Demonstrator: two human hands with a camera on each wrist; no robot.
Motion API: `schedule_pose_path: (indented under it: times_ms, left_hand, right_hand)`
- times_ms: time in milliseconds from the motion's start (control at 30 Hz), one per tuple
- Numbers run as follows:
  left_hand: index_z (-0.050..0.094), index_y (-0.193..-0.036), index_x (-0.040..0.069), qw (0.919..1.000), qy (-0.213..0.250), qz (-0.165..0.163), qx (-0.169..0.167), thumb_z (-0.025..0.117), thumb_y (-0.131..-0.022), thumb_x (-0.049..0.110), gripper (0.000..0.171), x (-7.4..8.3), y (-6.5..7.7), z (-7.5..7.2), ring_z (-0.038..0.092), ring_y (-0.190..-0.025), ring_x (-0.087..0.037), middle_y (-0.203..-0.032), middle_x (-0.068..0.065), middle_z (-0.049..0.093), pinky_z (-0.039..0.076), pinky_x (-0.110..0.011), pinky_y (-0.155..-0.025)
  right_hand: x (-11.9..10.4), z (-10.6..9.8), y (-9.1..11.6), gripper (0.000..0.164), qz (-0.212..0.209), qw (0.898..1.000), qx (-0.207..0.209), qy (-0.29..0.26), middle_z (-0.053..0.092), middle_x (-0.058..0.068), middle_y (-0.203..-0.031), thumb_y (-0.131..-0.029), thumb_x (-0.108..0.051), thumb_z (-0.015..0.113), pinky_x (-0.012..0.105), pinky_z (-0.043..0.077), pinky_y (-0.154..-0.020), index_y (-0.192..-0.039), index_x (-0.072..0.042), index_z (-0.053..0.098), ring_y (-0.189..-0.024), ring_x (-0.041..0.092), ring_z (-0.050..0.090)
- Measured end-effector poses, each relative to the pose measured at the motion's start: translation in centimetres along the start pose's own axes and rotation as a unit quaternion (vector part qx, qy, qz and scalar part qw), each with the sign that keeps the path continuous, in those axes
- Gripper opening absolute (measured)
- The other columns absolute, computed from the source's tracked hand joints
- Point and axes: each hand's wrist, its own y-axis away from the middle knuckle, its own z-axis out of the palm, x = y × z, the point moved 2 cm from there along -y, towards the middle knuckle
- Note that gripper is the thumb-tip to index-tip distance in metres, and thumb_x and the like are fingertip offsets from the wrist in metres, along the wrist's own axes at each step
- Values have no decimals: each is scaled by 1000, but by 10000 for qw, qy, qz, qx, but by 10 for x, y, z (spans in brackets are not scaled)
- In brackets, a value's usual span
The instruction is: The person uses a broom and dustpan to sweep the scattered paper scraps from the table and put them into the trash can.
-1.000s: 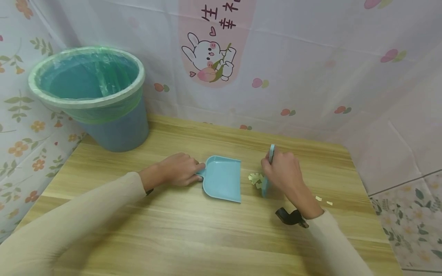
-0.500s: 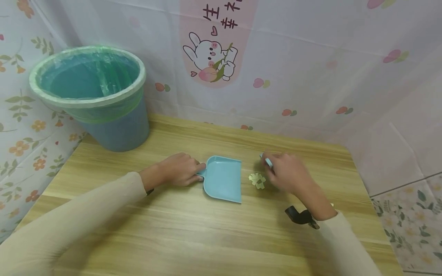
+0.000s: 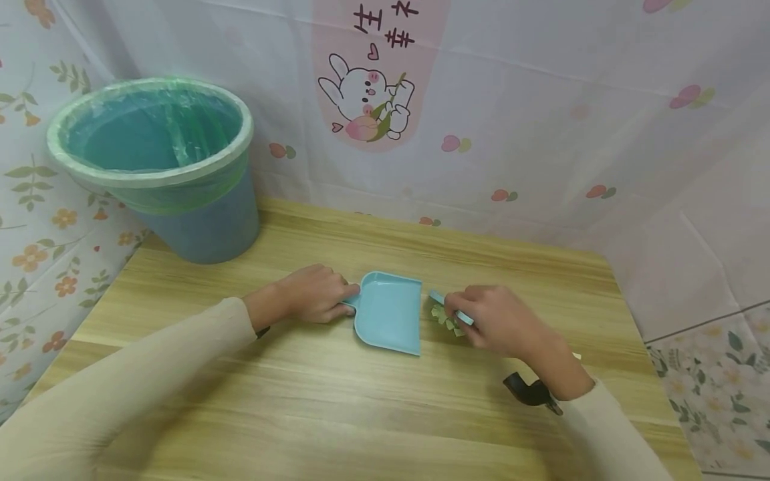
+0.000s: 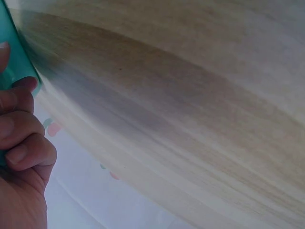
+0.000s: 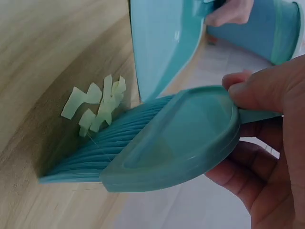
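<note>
My left hand [image 3: 309, 294] grips the handle of a light blue dustpan [image 3: 388, 312] that lies flat on the wooden table, its straight lip facing right. In the left wrist view, curled fingers [image 4: 31, 148] show at the dustpan's edge. With my right hand [image 3: 499, 321] I hold a small blue hand brush [image 5: 176, 138] by its handle, thumb on top. Its teal bristles [image 5: 119, 136] come down right beside a small heap of pale yellow paper scraps [image 5: 102, 102], between brush and dustpan. From the head view the brush and hand partly cover the scraps.
A blue trash bin [image 3: 204, 227] with a green liner stands at the table's back left. A pale scrap [image 3: 576, 356] lies near my right wrist, partly hidden. A printed curtain [image 3: 529, 120] hangs behind the wooden table [image 3: 337, 414].
My right hand first lifts the brush back from the scraps and turns it, then brings it down over their far side, closer to the dustpan. The left hand and dustpan stay put.
</note>
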Motion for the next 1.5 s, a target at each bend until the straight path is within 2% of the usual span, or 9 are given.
schedule_pose_path:
  times_ms: [100,167,267,400,600,733,933,1200,1500]
  left_hand:
    - [64,-110,5,10000,18,-1,5,64,-111,32,27,0,-1,-1,56,-61,-13,-73,3,57,48,-32,-60]
    - [64,-110,5,10000,11,-5,7,64,-111,33,28,0,-1,-1,55,-61,-13,-72,4,56,48,-32,-59]
    - [65,-110,5,10000,-20,-20,-13,64,-111,33,28,0,-1,1,55,-61,-13,-73,4,56,49,-33,-60]
    - [65,-110,5,10000,-29,-42,-37,65,-111,33,28,1,-1,0,56,-61,-13,-73,3,57,49,-33,-60]
    - [65,-109,5,10000,1,3,-23,65,-111,32,27,1,-2,-1,55,-60,-13,-72,3,56,49,-33,-60]
    - [65,-109,5,10000,43,-10,-62,65,-110,32,27,0,-2,-2,54,-59,-12,-69,4,53,48,-32,-59]
    - [66,-111,3,9999,61,-61,-148,66,-110,32,28,0,-3,-3,52,-59,-11,-69,5,52,47,-32,-59]
    - [66,-111,4,9999,23,-15,-127,65,-111,33,29,0,-6,-3,53,-58,-11,-68,4,52,47,-31,-58]
    - [66,-111,4,9999,-55,-28,-139,67,-110,33,29,0,-4,-3,56,-58,-11,-69,4,55,50,-33,-58]
  right_hand:
    - [-3,-1,1,28,-98,9998,147,-2,57,-11,-75,-79,7,68,23,39,-54,-93,-16,63,-62,2,41]
    - [-5,-4,2,24,75,9995,283,118,55,-11,-72,-81,4,67,23,37,-53,-92,-16,62,-61,2,39]
    - [-7,-9,5,13,681,9951,499,506,44,-13,-64,-87,-4,64,24,29,-49,-88,-14,56,-55,3,32]
    - [-9,-11,6,19,1630,9812,455,926,24,-12,-60,-91,-12,57,27,20,-49,-79,-15,42,-52,6,21]
    - [-9,1,-2,24,2290,9709,35,705,26,-9,-56,-96,-10,56,30,23,-49,-78,-14,41,-51,11,27]
    - [-8,14,-14,22,2283,9729,215,308,32,-9,-54,-97,-7,57,29,26,-47,-78,-12,48,-47,10,32]
    - [-13,31,-43,19,2091,9750,723,-184,31,-10,-55,-95,-5,55,28,26,-45,-78,-9,51,-46,7,29]
    - [-25,39,-81,10,2116,9733,616,-639,40,-7,-54,-95,-7,57,29,35,-47,-86,-4,61,-46,11,40]
    - [-29,39,-94,10,2199,9716,468,-743,42,-6,-54,-96,-5,58,29,38,-46,-90,-2,65,-45,11,43]
